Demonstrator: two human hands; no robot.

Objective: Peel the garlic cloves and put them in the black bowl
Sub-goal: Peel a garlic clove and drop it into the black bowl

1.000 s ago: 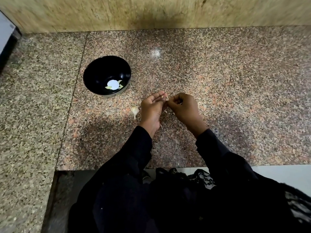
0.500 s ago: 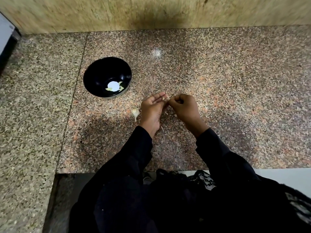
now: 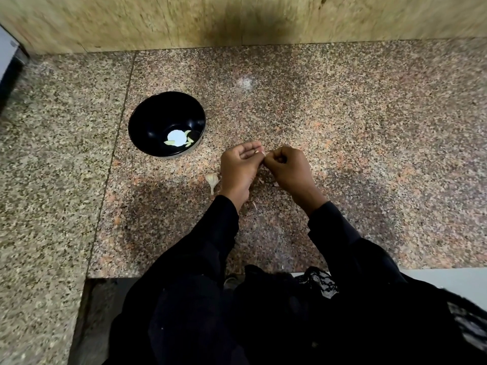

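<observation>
My left hand [image 3: 241,169] and my right hand [image 3: 288,169] meet over the granite counter [image 3: 369,154], fingers curled. Between their fingertips they pinch a small garlic cloves piece [image 3: 261,153], mostly hidden by the fingers. The black bowl [image 3: 147,122] stands to the left of my hands and holds a few pale peeled cloves [image 3: 188,139] beside a bright reflection. A remnant of the garlic bulb [image 3: 212,179] with its stalk lies on the counter just left of my left wrist.
Thin scraps of garlic skin [image 3: 275,183] lie on the counter under my hands. A tiled wall [image 3: 237,19] runs along the back. The counter's front edge [image 3: 434,271] is near my body. A grey object [image 3: 8,56] sits at the far left.
Both hands stay together on the clove with only slight finger movement; the view has shifted a little.
</observation>
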